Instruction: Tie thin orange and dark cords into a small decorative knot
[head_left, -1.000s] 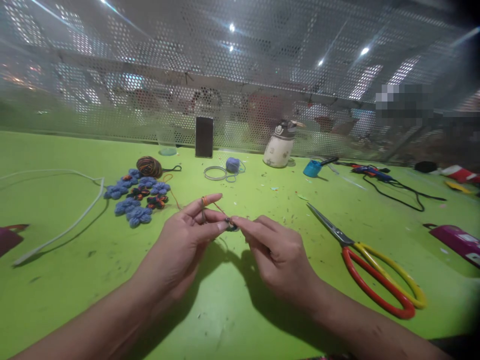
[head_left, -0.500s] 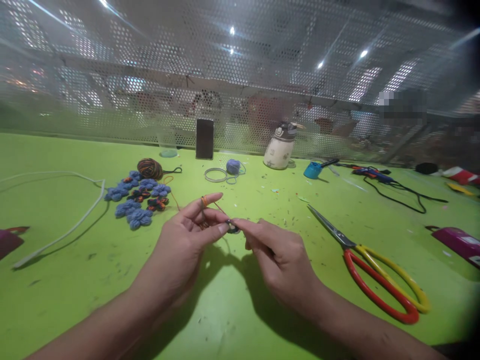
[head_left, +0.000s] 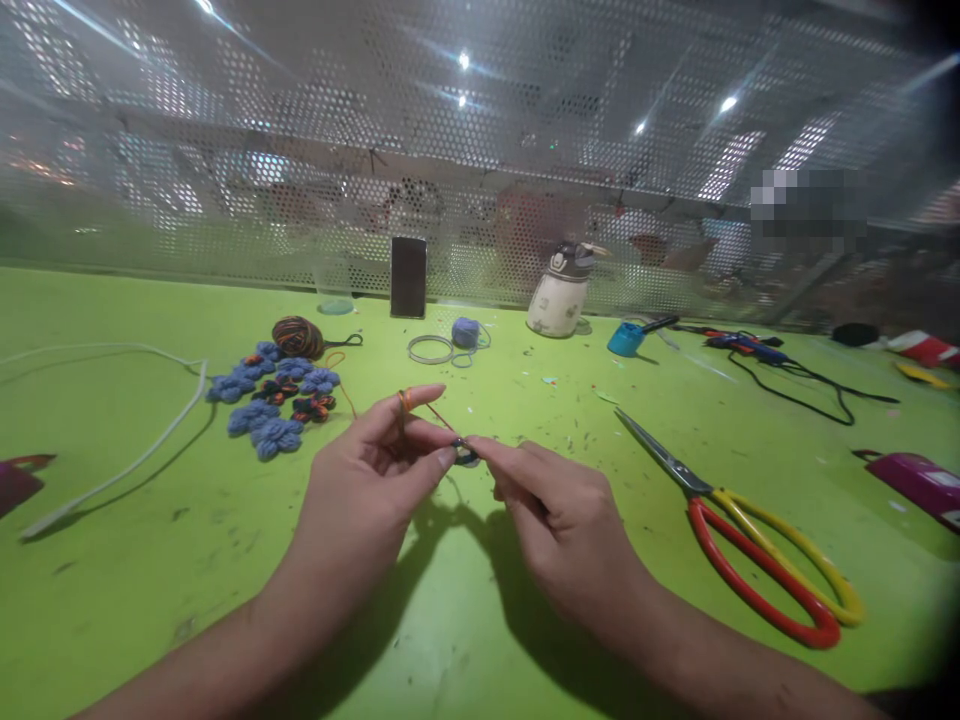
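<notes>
Between the thumb and fingers of my left hand (head_left: 375,460) is a small dark crochet piece (head_left: 466,458), mostly covered by the fingertips. Orange yarn (head_left: 406,402) is looped round my raised left index finger and runs down to the piece. My right hand (head_left: 562,505) is closed in a pinch against the piece's other side. It grips what looks like a crochet hook, of which only a bit of the tip shows. Blue and dark-orange crocheted flowers (head_left: 276,437) lie to the left, below a multicoloured yarn ball (head_left: 298,338).
Large scissors (head_left: 694,482) with red and yellow handles lie at right. Behind stand a phone (head_left: 409,278), a bottle (head_left: 559,295) and a clear cup (head_left: 334,290). A blue yarn ball (head_left: 466,332), a ring (head_left: 430,349), a glue gun (head_left: 746,346) and a white cable (head_left: 169,430) are also on the green table.
Both hands stay together at the piece with almost the same grip. My left hand has shifted very slightly left; the things on the table have not moved.
</notes>
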